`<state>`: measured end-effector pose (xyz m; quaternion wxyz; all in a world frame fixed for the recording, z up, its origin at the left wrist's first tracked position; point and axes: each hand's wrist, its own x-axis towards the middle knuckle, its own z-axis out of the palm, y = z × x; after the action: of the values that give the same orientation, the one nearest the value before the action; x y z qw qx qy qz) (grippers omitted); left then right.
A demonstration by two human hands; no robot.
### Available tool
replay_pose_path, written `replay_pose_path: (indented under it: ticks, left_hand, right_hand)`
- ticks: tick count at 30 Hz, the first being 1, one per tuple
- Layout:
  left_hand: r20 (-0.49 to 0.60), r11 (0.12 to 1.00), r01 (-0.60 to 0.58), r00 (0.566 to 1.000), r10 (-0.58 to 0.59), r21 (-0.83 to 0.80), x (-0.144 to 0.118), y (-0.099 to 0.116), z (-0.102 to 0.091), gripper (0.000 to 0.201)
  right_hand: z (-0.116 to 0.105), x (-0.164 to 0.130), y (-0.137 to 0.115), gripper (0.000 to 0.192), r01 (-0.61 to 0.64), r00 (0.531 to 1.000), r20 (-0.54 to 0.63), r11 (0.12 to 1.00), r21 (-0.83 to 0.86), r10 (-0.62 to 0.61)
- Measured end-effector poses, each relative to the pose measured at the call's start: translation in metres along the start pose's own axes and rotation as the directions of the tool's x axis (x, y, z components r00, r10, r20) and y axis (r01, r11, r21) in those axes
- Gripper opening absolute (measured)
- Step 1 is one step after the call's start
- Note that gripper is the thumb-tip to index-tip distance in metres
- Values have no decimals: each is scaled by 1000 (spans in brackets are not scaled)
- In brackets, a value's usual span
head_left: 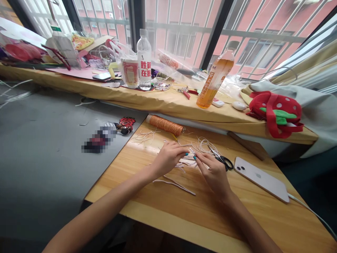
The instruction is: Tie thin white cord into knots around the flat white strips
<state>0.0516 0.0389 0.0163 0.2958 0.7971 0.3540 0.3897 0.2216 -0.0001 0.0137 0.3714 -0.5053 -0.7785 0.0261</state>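
Observation:
My left hand [170,156] is pinched over the table, with blue-green nail polish showing at a fingertip. Facing it, my right hand [212,170] pinches a thin pale cord [192,151]. The cord spans the small gap between my fingertips, and its ends are partly hidden. Beneath both hands lie more pale strips, and a longer folded white cord [179,186] rests nearer the front edge. Black-handled scissors [226,163] lie just beyond my right hand, beside a loose coil of cream cord [206,144].
An orange thread spool [165,124] lies at the back of the wooden table [126,191]. A white phone [260,178] with a cable sits at the right. Along the window ledge stand a clear bottle [144,61], an amber drink bottle [216,80] and a red bag [276,109].

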Motion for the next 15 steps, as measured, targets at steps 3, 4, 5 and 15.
replay_pose_path:
  ticks: [3, 4, 5, 15]
  left_hand:
    - [110, 869, 209, 978, -178, -448, -1, 6, 4, 29]
    - [167, 782, 265, 964, -206, -564, -2, 7, 6, 35]
    - [226, 694, 312, 950, -216, -649, -2, 7, 7, 41]
    - [470, 420, 510, 859, -203, -751, 1, -13, 12, 77]
  right_hand:
    - [-1, -1, 0, 25, -26, 999, -48, 1000, -7, 26]
    - [-1, -1, 0, 24, -39, 997, -70, 999, -4, 38]
    - [-2, -1, -1, 24, -50, 995, -90, 999, 3, 50]
    - [-9, 2, -1, 23, -132, 988, -46, 957, 259, 149]
